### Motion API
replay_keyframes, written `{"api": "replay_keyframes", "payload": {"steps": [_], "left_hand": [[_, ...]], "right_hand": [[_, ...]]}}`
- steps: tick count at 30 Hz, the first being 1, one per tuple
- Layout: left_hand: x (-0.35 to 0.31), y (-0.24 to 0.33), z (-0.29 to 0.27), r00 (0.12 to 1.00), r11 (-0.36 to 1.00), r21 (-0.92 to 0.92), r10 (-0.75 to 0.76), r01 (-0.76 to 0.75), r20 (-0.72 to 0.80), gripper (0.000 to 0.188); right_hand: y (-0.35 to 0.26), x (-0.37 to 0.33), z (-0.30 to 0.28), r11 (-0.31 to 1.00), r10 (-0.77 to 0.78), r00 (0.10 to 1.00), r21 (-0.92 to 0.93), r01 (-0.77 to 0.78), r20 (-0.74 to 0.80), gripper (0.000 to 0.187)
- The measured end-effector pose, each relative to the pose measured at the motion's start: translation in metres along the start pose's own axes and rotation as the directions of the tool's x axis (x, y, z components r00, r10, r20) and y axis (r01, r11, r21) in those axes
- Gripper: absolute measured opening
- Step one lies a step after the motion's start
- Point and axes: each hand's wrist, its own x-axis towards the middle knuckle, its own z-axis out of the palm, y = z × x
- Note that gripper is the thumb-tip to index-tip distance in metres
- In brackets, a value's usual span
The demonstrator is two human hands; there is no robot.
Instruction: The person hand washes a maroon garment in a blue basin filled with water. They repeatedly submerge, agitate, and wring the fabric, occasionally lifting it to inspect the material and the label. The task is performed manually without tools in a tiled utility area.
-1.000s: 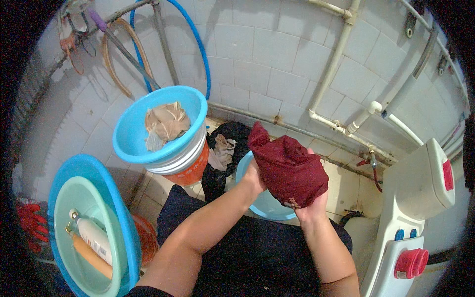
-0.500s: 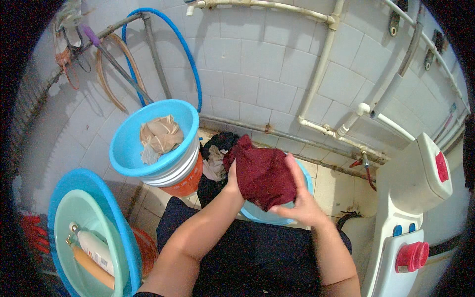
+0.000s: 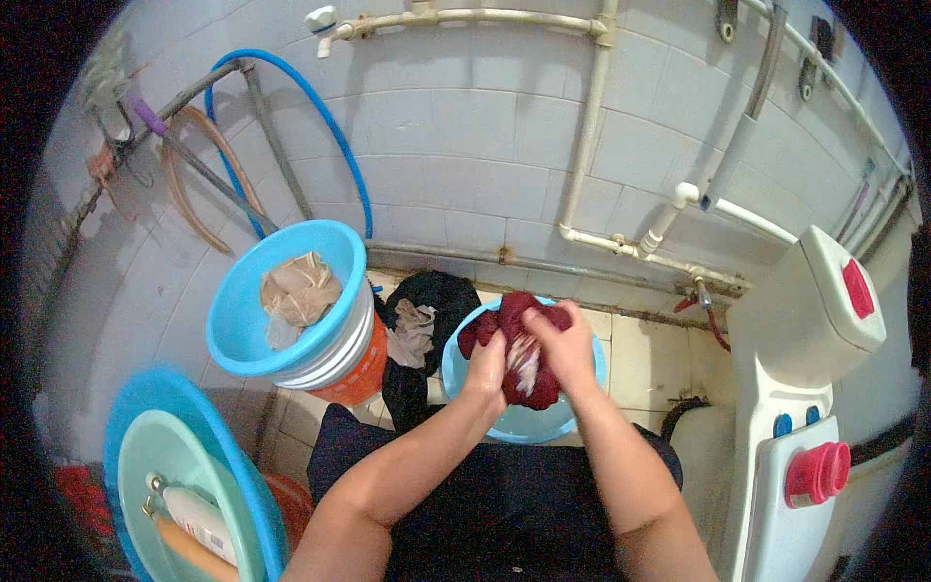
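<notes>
- While the left hand [image 3: 488,369] and the right hand [image 3: 567,351] clasp the maroon cloth [image 3: 522,308] from either side, most of their fingers are hidden behind it, so I cannot tell whether the fingertips meet.
- The cloth is bunched above the pale blue basin [image 3: 533,425], covering part of its far rim; whether the two touch is unclear.
- A white patch [image 3: 526,367] shows between the hands; foam or print, it is too blurred to say.
- At lower left, the green basin [image 3: 139,456] sits inside a larger blue tub [image 3: 155,390], both cut off at their near edges; a white bottle [image 3: 199,516] lies in the green one.
- Something red [image 3: 82,493] past the tub's left edge fades into darkness.
- Compared with half a second ago, the cloth is squeezed into a smaller, lumpier bundle, the hands are closer together, and more of the pale blue basin's left edge shows.
- The view has shifted too: the white tap [image 3: 323,27], cut off then, now shows its handle.
</notes>
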Motion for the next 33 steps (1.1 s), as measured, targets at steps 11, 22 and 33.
{"api": "replay_keyframes", "payload": {"steps": [11,22,33], "left_hand": [[-0.011,0.029,-0.001,0.972,0.989,-0.121,-0.058,0.088,0.23,0.039],[0.004,0.05,-0.021,0.968,0.975,-0.106,-0.171,0.193,0.185,0.036],[0.008,0.045,-0.022,0.813,0.979,0.092,-0.201,0.18,0.547,0.063]], "right_hand": [[0.025,0.017,-0.025,0.613,0.239,0.919,0.685,-0.394,0.314,0.049],[0.006,0.009,-0.033,0.825,-0.026,0.991,0.562,-0.054,0.134,0.05],[-0.029,-0.034,-0.024,0.944,-0.33,0.672,0.216,0.251,0.663,0.024]]}}
